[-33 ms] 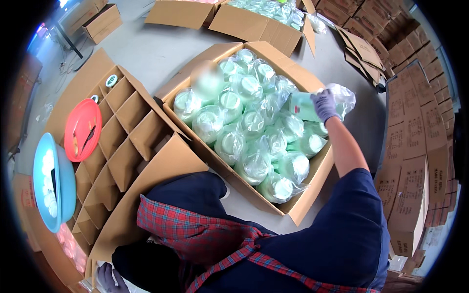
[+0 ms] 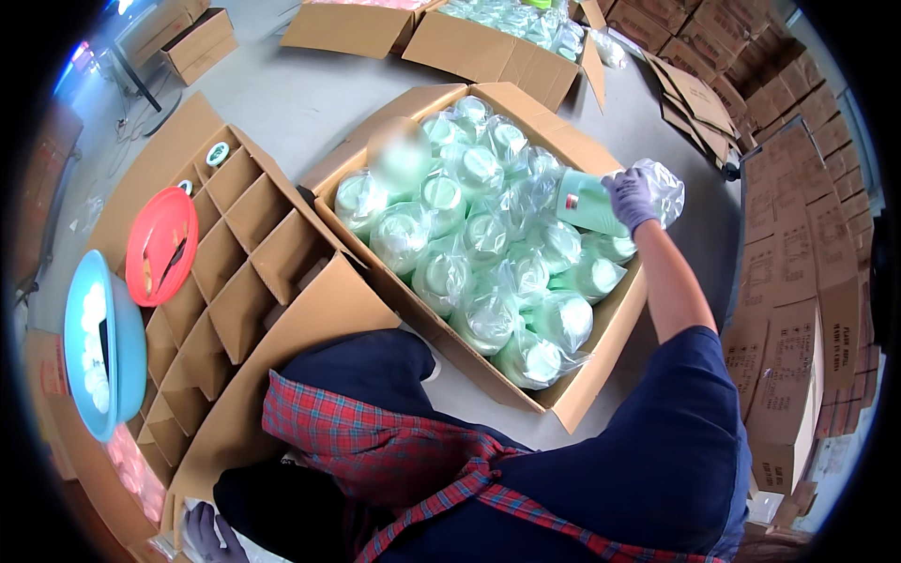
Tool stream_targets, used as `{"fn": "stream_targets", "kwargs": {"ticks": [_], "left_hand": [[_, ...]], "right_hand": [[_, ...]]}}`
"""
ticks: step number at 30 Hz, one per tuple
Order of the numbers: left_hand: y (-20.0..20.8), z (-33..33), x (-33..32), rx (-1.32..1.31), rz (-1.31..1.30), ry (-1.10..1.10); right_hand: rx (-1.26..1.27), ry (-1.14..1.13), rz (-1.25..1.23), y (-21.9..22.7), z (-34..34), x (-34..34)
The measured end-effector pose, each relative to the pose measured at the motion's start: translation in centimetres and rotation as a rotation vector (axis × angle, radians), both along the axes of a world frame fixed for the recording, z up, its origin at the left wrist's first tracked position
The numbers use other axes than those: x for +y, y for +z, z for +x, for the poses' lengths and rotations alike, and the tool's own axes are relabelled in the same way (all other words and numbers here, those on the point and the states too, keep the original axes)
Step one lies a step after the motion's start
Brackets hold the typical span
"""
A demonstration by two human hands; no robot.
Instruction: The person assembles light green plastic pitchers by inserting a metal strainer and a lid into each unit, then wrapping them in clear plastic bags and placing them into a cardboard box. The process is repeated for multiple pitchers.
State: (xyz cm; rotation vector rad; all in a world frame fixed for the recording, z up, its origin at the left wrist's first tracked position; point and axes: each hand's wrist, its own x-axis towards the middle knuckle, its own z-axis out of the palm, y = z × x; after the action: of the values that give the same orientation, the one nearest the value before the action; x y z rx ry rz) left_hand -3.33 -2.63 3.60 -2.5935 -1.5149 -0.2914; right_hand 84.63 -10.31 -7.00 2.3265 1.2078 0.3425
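Observation:
My right hand (image 2: 631, 197), in a pale purple glove, grips a pale green cylindrical container (image 2: 588, 202) in a clear plastic bag (image 2: 664, 190). It is tilted on its side above the right edge of an open cardboard box (image 2: 601, 375). Inside that box, several similar green containers (image 2: 486, 235) stand close together in clear bags. At the lower left, my gloved left hand (image 2: 214, 537) lies beside white material, its fingers slightly apart; the picture's edge cuts off part of it.
A divided carton (image 2: 267, 220) stands at my left, with a red basin (image 2: 188, 225) and a blue basin of white pieces (image 2: 131, 357) on it. More open boxes (image 2: 469, 47) are at the back. Stacked cartons (image 2: 788, 366) line the right side, near flattened cardboard (image 2: 694, 98).
My right hand has shifted slightly right with the green container, and more of the container's side shows. The left hand has hardly moved.

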Motion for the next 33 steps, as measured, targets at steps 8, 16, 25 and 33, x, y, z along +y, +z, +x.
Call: {"fn": "stream_targets", "kwargs": {"ticks": [8,16,25,33], "left_hand": [[1.0,12.8,-2.3,-0.525,-0.07,-0.333],[2.0,15.8,-8.1,-0.723,0.072,-0.122],[-3.2,5.9,-16.8,-1.346,-0.366,0.151],[-3.4,2.8,-14.0,-1.4,-0.305,0.346]], "right_hand": [[0.456,0.972,0.29,19.9,-23.2,4.7],[0.65,1.999,0.28,21.5,-53.7,6.0],[1.397,1.789,0.504,15.3,-60.3,10.2],[1.526,1.262,0.441,10.9,-56.4,5.7]]}}
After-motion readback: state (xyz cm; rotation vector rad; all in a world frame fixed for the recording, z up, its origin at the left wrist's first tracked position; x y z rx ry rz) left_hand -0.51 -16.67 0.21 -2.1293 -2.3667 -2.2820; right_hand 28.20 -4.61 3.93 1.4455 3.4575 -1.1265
